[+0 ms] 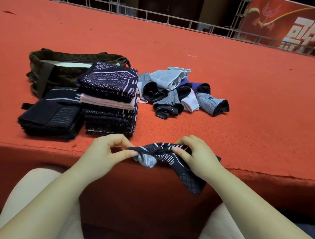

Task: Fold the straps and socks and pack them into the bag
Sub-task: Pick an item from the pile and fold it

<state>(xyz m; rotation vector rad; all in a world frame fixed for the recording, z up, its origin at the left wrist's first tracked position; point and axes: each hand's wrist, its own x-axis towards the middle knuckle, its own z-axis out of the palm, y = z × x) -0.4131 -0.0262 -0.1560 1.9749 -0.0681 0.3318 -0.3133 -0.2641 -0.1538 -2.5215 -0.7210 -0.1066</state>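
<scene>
Red carpet (232, 84) covers the whole raised platform in front of me, and I'm working right at its near edge. My left hand (104, 151) pinches one end of a dark patterned sock (168, 156) between thumb and fingertips, while my right hand (197, 157) has its fingers curled over the other end, gripping it. The sock has pale stripes and a grey toe patch, and its lower part hangs down over the platform's front lip.

Just beyond my left hand sits a tall stack of folded socks (110, 100), dark patterned ones with a pale pink one partway down. Touching it on the left is a lower pile of folded black straps (52, 117). Behind both lies the olive-brown bag (62, 67), its mouth open, showing a light lining.

To the right of the stack, apart from it, is a loose heap of unfolded socks (181, 93) in grey, black, purple and light blue.

At the far edge I see a metal truss railing (161, 18) and a red banner (294, 26).
</scene>
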